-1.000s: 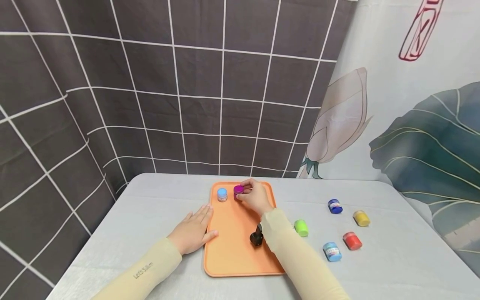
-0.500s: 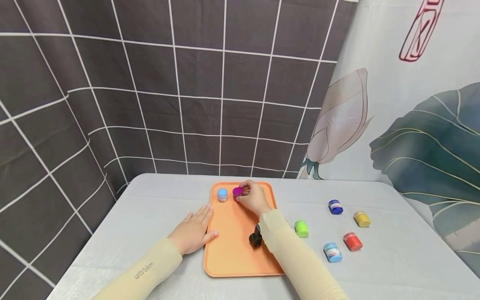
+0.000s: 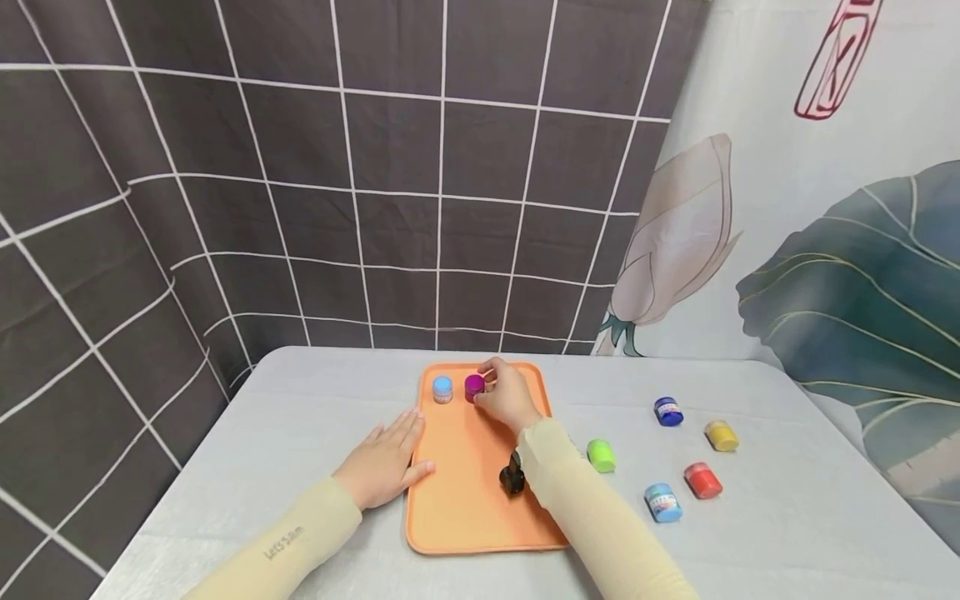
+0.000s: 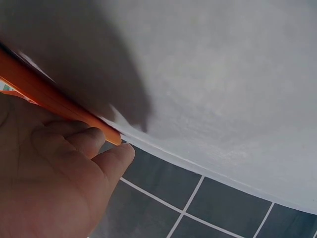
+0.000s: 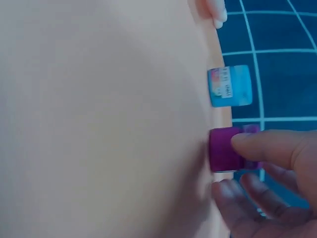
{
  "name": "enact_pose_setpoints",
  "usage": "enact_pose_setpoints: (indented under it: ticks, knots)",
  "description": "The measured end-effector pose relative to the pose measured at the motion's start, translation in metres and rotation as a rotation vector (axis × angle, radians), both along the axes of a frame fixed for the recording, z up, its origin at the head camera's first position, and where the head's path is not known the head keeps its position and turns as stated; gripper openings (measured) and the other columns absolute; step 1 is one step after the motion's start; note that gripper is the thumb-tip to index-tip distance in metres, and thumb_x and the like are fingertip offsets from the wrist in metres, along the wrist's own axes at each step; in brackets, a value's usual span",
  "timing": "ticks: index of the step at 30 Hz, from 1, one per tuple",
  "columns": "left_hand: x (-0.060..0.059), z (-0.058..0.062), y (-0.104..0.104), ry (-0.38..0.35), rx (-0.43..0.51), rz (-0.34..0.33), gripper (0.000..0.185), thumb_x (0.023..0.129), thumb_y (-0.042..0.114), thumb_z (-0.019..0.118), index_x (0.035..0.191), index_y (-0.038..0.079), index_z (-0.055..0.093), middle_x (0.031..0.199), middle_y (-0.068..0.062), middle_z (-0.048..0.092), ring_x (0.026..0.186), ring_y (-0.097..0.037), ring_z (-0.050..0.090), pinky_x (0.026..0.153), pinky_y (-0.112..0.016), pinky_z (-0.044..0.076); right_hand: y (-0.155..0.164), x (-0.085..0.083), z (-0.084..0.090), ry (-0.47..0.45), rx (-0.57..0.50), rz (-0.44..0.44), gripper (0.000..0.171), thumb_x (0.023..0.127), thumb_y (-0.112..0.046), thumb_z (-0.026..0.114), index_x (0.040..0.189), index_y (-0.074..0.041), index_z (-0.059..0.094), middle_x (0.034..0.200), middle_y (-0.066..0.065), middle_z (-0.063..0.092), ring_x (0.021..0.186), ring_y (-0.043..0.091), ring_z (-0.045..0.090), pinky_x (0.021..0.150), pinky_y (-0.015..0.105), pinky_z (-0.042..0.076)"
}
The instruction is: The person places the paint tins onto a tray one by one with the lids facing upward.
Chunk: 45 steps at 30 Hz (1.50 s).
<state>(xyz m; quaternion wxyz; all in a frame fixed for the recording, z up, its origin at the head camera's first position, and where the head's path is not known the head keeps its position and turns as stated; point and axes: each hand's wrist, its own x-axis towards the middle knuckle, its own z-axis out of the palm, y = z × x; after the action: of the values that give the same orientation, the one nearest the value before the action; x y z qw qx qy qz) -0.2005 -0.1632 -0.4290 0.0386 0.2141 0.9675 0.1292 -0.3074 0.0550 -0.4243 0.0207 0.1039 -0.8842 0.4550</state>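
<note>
A small purple jar (image 3: 474,388) stands upright near the far end of the orange tray (image 3: 457,508), beside a light-blue-capped jar (image 3: 442,390). My right hand (image 3: 508,400) is at the purple jar's right side. In the right wrist view, the thumb overlaps the purple jar (image 5: 223,148), while the other fingers (image 5: 233,203) are spread apart from it; whether the thumb touches cannot be told. My left hand (image 3: 382,462) lies flat with fingers extended at the tray's left edge. The left wrist view shows the left hand (image 4: 54,168) against the orange rim (image 4: 64,104).
A black object (image 3: 512,477) sits on the tray by the right sleeve. To the tray's right lie a green jar (image 3: 601,456), a dark blue jar (image 3: 668,411), a yellow jar (image 3: 722,436), a red jar (image 3: 702,481) and a light blue jar (image 3: 663,502).
The purple jar has shifted slightly left and nearer on the tray, and my right fingers have loosened from around it. My left hand has stayed in place.
</note>
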Motion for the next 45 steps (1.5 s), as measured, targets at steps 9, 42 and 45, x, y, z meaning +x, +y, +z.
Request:
enact_pose_setpoints:
  ticks: [9, 42, 45]
  knots:
    - [-0.001, 0.001, -0.005, 0.022, -0.003, -0.005, 0.075, 0.104, 0.044, 0.054, 0.153, -0.009, 0.035, 0.161, -0.023, 0.031, 0.15, -0.038, 0.029, 0.118, -0.06, 0.026, 0.014, 0.013, 0.028, 0.059, 0.085, 0.02, 0.035, 0.087, -0.004, 0.074, 0.119, 0.003, 0.063, 0.113, 0.02, 0.062, 0.102, 0.038, 0.063, 0.091, 0.048, 0.054]
    - [0.003, 0.003, -0.002, 0.004, 0.007, 0.005, 0.074, 0.103, 0.043, 0.055, 0.152, -0.009, 0.036, 0.161, -0.023, 0.032, 0.15, -0.036, 0.029, 0.119, -0.06, 0.026, 0.128, 0.087, 0.065, -0.118, 0.417, -0.192, 0.038, 0.087, -0.014, 0.077, 0.106, 0.016, 0.063, 0.102, 0.028, 0.068, 0.089, 0.035, 0.063, 0.084, 0.052, 0.055]
    - [0.002, 0.003, -0.001, 0.007, 0.009, 0.0, 0.074, 0.103, 0.043, 0.055, 0.153, -0.008, 0.035, 0.161, -0.023, 0.031, 0.15, -0.036, 0.028, 0.119, -0.06, 0.026, 0.132, 0.085, 0.061, -0.141, 0.445, -0.197, 0.038, 0.085, -0.015, 0.078, 0.1, 0.017, 0.064, 0.096, 0.026, 0.069, 0.085, 0.034, 0.063, 0.081, 0.052, 0.055]
